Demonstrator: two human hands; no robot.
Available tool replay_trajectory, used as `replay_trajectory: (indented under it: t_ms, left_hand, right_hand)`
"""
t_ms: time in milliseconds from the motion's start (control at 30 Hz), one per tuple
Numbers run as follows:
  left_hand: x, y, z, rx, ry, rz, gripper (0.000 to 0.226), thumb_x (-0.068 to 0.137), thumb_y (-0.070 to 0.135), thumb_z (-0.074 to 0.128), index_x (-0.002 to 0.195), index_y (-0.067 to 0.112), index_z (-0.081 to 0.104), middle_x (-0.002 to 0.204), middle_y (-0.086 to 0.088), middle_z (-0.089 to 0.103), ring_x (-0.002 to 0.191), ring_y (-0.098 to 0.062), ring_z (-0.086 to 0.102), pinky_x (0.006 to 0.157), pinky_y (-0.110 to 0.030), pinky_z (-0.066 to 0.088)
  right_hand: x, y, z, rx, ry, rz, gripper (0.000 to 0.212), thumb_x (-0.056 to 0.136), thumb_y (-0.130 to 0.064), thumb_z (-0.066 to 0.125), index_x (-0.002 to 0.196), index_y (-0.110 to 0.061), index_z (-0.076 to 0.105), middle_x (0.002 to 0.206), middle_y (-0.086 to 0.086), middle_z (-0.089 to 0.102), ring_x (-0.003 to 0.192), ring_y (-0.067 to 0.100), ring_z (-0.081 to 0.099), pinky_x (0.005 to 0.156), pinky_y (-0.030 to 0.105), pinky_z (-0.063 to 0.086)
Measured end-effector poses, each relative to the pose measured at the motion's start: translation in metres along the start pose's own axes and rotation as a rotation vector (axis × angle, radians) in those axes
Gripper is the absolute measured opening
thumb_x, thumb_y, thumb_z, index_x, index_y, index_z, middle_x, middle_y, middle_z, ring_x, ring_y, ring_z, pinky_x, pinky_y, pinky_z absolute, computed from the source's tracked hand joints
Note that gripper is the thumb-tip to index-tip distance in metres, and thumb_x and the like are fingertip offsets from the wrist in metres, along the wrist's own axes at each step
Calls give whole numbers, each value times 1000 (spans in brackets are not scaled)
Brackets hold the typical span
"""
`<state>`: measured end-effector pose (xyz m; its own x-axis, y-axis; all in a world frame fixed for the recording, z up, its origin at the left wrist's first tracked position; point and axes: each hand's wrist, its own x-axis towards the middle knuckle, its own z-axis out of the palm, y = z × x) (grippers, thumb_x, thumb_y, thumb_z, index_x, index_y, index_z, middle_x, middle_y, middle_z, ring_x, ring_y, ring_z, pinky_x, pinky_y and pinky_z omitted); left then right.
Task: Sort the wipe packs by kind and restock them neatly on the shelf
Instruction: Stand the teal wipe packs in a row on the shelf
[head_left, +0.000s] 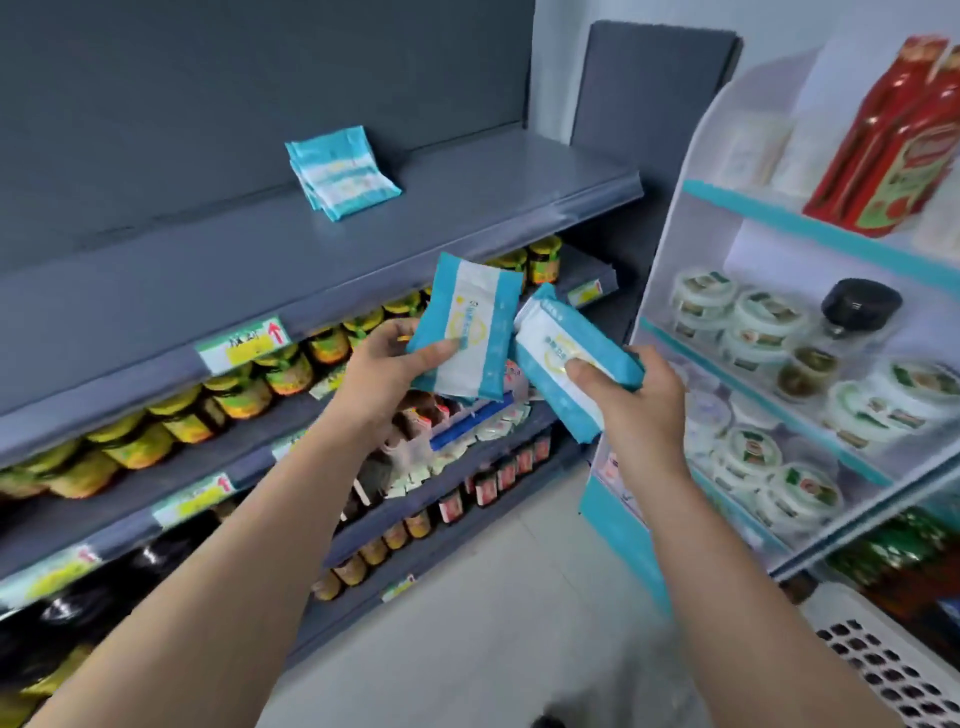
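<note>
Now left hand (387, 364) grips one wipe pack (465, 332), right hand (631, 395) another (563, 358); match prints, then square onto top-shelf stack (343, 174).

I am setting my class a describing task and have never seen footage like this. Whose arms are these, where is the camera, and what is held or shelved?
No machine here: a person wears one wide-angle camera on the head, looking down at both bare arms. The left hand grips a blue-and-white plastic wipe pack; the right hand grips a second blue-and-white wipe pack. A small stack of flat blue-and-white packs lies on the grey top shelf. Below it stand yellow-labelled jars.
</note>
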<state>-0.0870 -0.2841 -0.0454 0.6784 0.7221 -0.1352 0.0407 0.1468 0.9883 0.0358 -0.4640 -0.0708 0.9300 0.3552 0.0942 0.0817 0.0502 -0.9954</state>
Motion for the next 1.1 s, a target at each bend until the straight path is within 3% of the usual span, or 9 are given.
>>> replay_trajectory:
  t_ms: [100,200,333,433,567,767,867,967,1100]
  left_hand:
    - [31,21,-15,-17,61,46,27,76,12,77,94,18,57,94,-3,70,71,-16,66,54,-32,54]
    - [63,42,-25,10,130,104,28,74,10,78,92,17,57,87,-1,69,65,-15,61,46,-24,46]
    - [103,66,-35,-17,215,121,30,74,10,79,97,14,61,97,-4,72,77,-16,70,60,-35,58]
    - [136,76,-45,-2,270,137,35,74,10,80,105,12,63,102,-2,72,83,-13,71,59,-25,56]
    - [183,84,-63,81,322,113,23,76,13,79,93,19,64,97,-3,73,83,-20,69,73,-38,53]
    - [255,88,-92,95,312,105,12,80,8,74,86,16,67,74,6,73,67,-16,67,69,-37,54]
    - [284,87,-110,86,304,79,14,78,8,75,89,13,68,75,5,74,63,-11,68,62,-30,57]
    - [307,83,-122,94,320,74,13,79,5,74,88,13,68,80,1,71,55,-6,66,48,-18,50]
    - [326,80,-128,177,399,84,11,85,8,70,95,12,67,84,2,68,52,1,62,44,-15,46]
  right_hand:
    - [35,-12,29,33,-53,-57,24,75,-16,80,76,-22,57,76,-5,64,64,7,59,55,22,47]
    - [74,-23,54,95,-100,-66,26,74,-12,80,80,-25,58,83,-5,67,71,8,64,60,28,53]
    - [124,-39,85,227,-123,-46,32,73,-7,80,89,-23,57,92,-4,69,81,9,69,65,28,55]
    - [155,-49,107,335,-169,-6,32,76,-4,78,95,-21,59,95,-4,71,81,7,71,61,23,54]
    - [194,-56,138,342,-295,25,31,76,-5,78,97,-19,59,94,-3,72,82,11,72,61,26,55]
    - [252,-54,196,277,-531,46,28,77,1,75,93,-17,61,93,0,74,87,19,72,71,34,58]
    - [275,-46,228,193,-613,62,31,76,2,75,96,-18,62,98,1,74,90,19,72,75,37,58]
    - [293,-36,257,96,-697,74,38,76,3,76,107,-15,63,102,3,73,92,21,71,79,38,57]
    - [311,-21,289,-44,-787,106,36,76,4,75,107,-11,63,98,3,74,89,19,72,79,36,58]
